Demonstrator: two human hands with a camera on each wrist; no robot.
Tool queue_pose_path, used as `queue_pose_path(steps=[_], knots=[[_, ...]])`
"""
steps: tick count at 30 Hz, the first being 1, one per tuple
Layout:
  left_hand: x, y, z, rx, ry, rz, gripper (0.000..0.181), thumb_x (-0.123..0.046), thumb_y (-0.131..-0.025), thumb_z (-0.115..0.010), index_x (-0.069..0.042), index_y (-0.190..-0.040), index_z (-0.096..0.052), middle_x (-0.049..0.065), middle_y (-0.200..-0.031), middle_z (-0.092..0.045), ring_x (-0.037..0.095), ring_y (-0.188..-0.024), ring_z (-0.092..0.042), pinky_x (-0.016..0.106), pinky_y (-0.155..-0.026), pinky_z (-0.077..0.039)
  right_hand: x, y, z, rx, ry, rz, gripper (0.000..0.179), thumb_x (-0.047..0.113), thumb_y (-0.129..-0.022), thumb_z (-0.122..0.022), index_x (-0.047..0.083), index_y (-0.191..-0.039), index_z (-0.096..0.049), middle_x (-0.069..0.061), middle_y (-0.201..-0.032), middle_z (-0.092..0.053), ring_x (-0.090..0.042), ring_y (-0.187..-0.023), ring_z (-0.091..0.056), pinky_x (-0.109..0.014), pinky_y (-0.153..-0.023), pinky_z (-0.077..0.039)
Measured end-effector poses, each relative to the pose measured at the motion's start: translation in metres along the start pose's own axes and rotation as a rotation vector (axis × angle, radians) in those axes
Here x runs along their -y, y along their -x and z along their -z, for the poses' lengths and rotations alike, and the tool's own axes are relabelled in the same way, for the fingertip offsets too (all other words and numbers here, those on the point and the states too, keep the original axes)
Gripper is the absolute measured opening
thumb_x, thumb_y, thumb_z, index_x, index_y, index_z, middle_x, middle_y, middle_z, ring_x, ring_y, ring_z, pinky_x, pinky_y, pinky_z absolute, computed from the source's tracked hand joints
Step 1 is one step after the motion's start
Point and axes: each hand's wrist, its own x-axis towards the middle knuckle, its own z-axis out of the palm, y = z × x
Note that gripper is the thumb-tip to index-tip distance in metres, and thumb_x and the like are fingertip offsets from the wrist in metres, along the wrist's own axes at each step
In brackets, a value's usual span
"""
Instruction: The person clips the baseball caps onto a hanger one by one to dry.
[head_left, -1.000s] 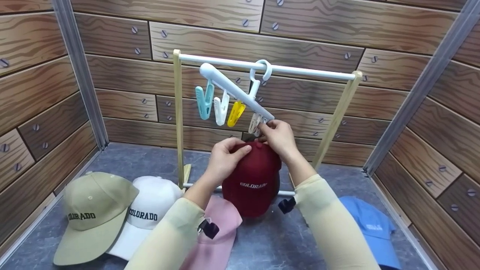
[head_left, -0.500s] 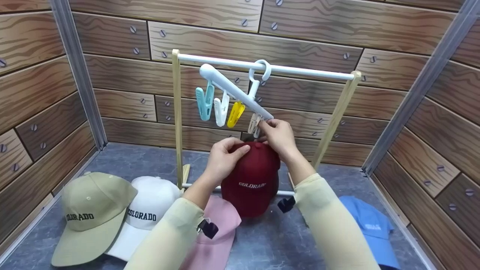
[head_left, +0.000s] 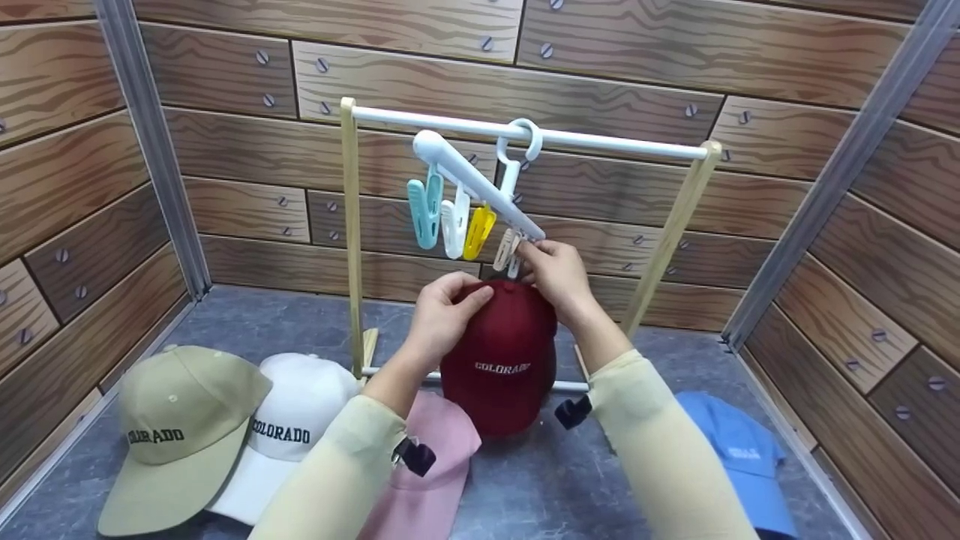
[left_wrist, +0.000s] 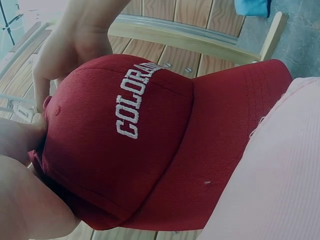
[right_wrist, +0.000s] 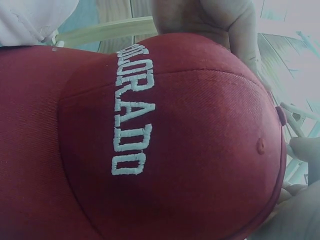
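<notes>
A dark red baseball cap (head_left: 501, 337) lettered COLORADO hangs upright, brim down, below a pale blue clip hanger (head_left: 480, 184). My left hand (head_left: 446, 311) pinches its crown at the upper left, thumb on the front. At the hanger's lower right end, my right hand (head_left: 556, 277) pinches a whitish clothes peg (head_left: 514, 266), its other fingers behind the cap's top. Beside it hangs a beige peg (head_left: 505, 250); yellow (head_left: 479, 234), white (head_left: 454, 225) and teal (head_left: 425, 214) pegs follow leftward. The left wrist view shows the cap's front (left_wrist: 115, 135) close up; the peg's jaws are hidden.
The hanger hooks over the white bar (head_left: 615, 142) of a wooden-legged rack. On the grey floor lie an olive cap (head_left: 184, 420), a white cap (head_left: 300, 405) and a pink cap (head_left: 431, 450), with a blue cap (head_left: 739, 450) at right. Wood-patterned walls enclose the space.
The hanger's raised left end has swung right and slightly down, carrying its pegs along. My left hand and the red cap have shifted slightly left; the right hand keeps its pinch.
</notes>
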Motion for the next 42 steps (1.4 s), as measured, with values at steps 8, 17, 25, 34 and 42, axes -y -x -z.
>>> queue_pose_path(steps=[8, 17, 25, 34, 42], knots=[[0.001, -0.001, 0.000, -0.017, 0.016, 0.014, 0.012, -0.014, -0.103, -0.081, -0.002, -0.104, -0.081, 0.000, -0.094, -0.074, 0.013, -0.085, -0.065, 0.027, -0.077, -0.054, 0.004, 0.002, 0.001, 0.012, -0.030, 0.008, 0.023, 0.017, -0.101, -0.068, 0.005, -0.083, -0.075, 0.000, -0.071, -0.062, -0.013, -0.061, -0.062, -0.022, -0.055, -0.049], [-0.001, -0.001, -0.001, -0.038, 0.066, 0.049, 0.012, -0.014, -0.103, -0.081, -0.002, -0.104, -0.080, 0.001, -0.094, -0.075, 0.014, -0.085, -0.065, 0.027, -0.077, -0.054, 0.008, 0.001, 0.002, 0.035, -0.111, 0.020, 0.022, 0.010, -0.099, -0.066, 0.006, -0.078, -0.070, -0.002, -0.070, -0.060, -0.011, -0.058, -0.058, -0.022, -0.051, -0.046], [0.001, 0.000, -0.004, -0.049, 0.100, 0.067, 0.011, -0.013, -0.104, -0.081, -0.001, -0.105, -0.080, 0.001, -0.093, -0.074, 0.014, -0.084, -0.065, 0.028, -0.075, -0.054, 0.008, 0.002, 0.002, 0.027, -0.082, 0.045, 0.023, 0.011, -0.097, -0.068, 0.009, -0.074, -0.070, 0.000, -0.066, -0.060, -0.010, -0.057, -0.057, -0.022, -0.050, -0.045], [0.004, -0.002, -0.007, -0.078, 0.148, 0.075, 0.012, -0.012, -0.103, -0.080, 0.000, -0.105, -0.080, -0.001, -0.092, -0.074, 0.013, -0.083, -0.066, 0.027, -0.075, -0.055, 0.006, 0.000, 0.005, 0.034, -0.111, 0.063, 0.023, 0.007, -0.097, -0.067, 0.006, -0.074, -0.069, 0.000, -0.063, -0.057, -0.008, -0.054, -0.054, -0.020, -0.048, -0.042], [0.005, -0.003, -0.009, -0.096, 0.176, 0.103, 0.011, -0.012, -0.103, -0.081, -0.002, -0.105, -0.080, -0.001, -0.092, -0.074, 0.013, -0.082, -0.066, 0.027, -0.074, -0.055, 0.006, 0.000, 0.005, 0.019, -0.094, 0.092, 0.022, 0.005, -0.095, -0.068, 0.004, -0.073, -0.070, 0.002, -0.063, -0.057, -0.009, -0.057, -0.052, -0.019, -0.050, -0.038]])
